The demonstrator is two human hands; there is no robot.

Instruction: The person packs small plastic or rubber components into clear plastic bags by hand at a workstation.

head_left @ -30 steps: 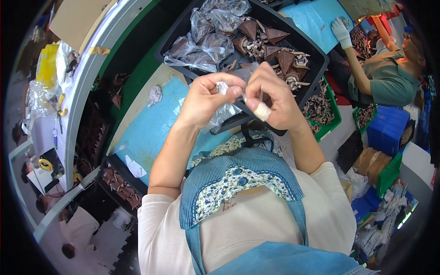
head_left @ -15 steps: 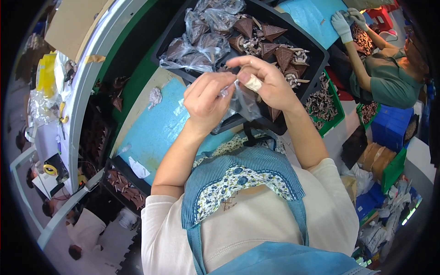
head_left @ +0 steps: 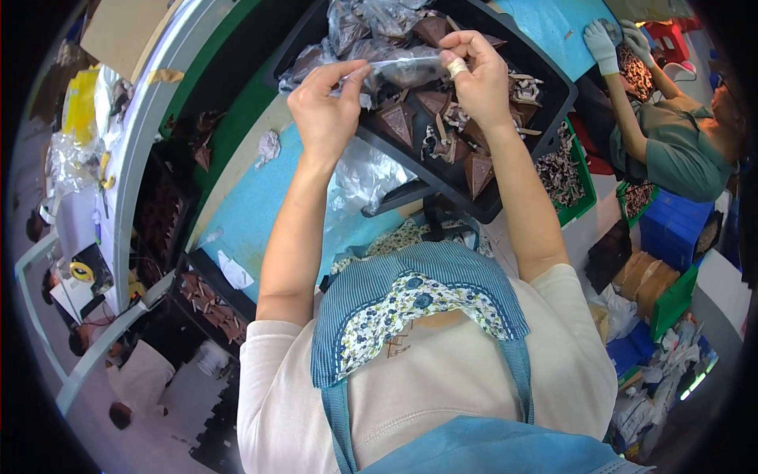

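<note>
You hold the bag taut over the tray — left hand and right hand pinching; next likely needs steady tension.

You stretch a clear plastic bag between both hands, above the black tray.
Your left hand pinches one end between thumb and fingers, your right hand the other, a pale wrap around its thumb; beneath lie brown pointed pieces, with bagged pieces at the tray's far side, more clear plastic on the blue mat nearer you, a green crate right of the tray, and a co-worker's gloved hand farther right.
</note>
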